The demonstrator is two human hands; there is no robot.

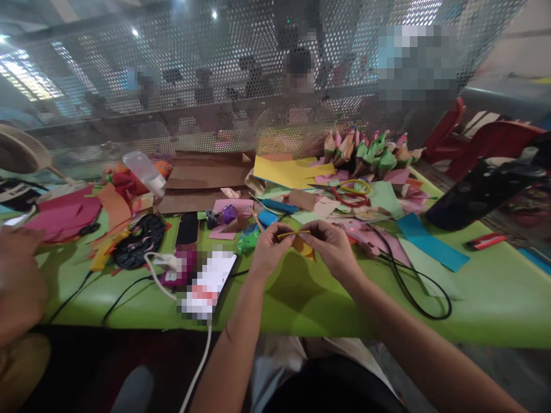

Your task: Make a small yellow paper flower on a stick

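Observation:
Over the green table [301,310], my left hand [269,246] and my right hand [329,244] are closed in pinches on the two ends of a thin yellow paper strip [293,234], held level between them. A folded yellow-orange paper piece [303,246] lies just under the strip. Coloured paper scraps lie all around the hands. A phone [209,284] on a white cable lies to the left of my left forearm.
Paper flower cones [370,152] stand at the back right beside red and yellow scissors [355,192] and a yellow sheet [288,171]. A black cable [413,287] loops at right. Another person's hand [17,275] is at the far left. A perforated metal screen [241,74] backs the table.

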